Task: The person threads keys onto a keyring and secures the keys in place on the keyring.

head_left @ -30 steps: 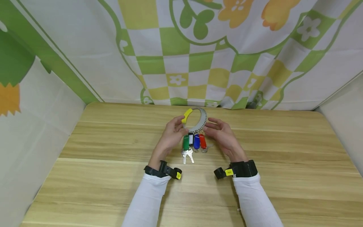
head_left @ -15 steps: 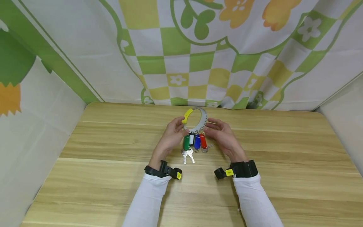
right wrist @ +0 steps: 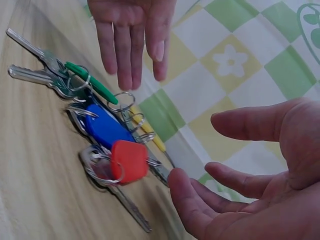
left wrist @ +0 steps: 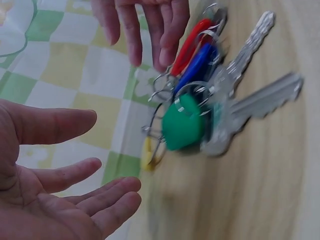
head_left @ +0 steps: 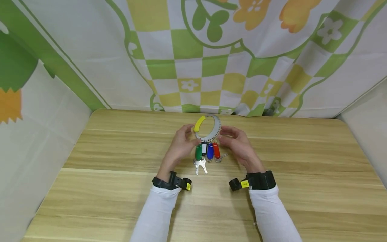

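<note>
A flat grey key ring (head_left: 216,128) with small holes along its edge and a yellow section (head_left: 199,123) lies on the table. Green (head_left: 198,152), black-and-white (head_left: 204,149), blue (head_left: 210,151) and red (head_left: 216,150) key tags hang from its near side, with silver keys (head_left: 200,165) attached. My left hand (head_left: 181,144) is just left of the ring; the left wrist view shows its fingers spread and holding nothing. On the other side, my right hand (head_left: 239,144) has loosely bent fingers with nothing between them. Its fingertips come close to the ring; contact is unclear.
The wooden table (head_left: 115,188) extends around both arms. A green, yellow and white patterned cloth (head_left: 187,67) hangs at its back edge. White walls or sheets stand to the left and right.
My left hand has shifted slightly left, away from the ring. The right hand has barely moved. The ring and keys stay in place.
</note>
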Demonstrator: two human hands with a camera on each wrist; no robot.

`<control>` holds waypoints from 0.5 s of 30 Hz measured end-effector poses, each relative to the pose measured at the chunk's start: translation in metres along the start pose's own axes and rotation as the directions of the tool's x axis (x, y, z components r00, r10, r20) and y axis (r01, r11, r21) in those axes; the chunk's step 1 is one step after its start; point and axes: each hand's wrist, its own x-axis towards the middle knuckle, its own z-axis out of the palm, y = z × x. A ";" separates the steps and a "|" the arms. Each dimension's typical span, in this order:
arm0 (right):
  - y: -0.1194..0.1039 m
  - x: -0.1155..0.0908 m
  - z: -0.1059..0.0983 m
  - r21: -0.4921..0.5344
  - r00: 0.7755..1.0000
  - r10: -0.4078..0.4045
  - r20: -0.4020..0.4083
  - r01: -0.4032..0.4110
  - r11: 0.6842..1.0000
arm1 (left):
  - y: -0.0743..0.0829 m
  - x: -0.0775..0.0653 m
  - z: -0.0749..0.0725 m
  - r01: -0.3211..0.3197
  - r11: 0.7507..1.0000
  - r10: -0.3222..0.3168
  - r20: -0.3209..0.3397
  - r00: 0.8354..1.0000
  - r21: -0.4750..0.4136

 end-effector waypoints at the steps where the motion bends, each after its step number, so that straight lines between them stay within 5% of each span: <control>1: -0.001 -0.001 0.000 -0.025 1.000 -0.006 -0.007 0.006 1.000 | 0.001 -0.001 -0.002 -0.004 1.000 0.005 -0.011 1.000 0.031; 7: -0.008 -0.006 -0.007 -0.199 0.992 -0.104 -0.066 0.089 0.976 | 0.006 -0.005 -0.012 -0.018 0.986 0.029 -0.065 0.997 0.164; 15: -0.010 -0.011 -0.022 -0.477 0.930 -0.353 -0.103 0.265 0.838 | 0.008 -0.011 -0.019 -0.079 0.946 0.123 -0.122 0.985 0.315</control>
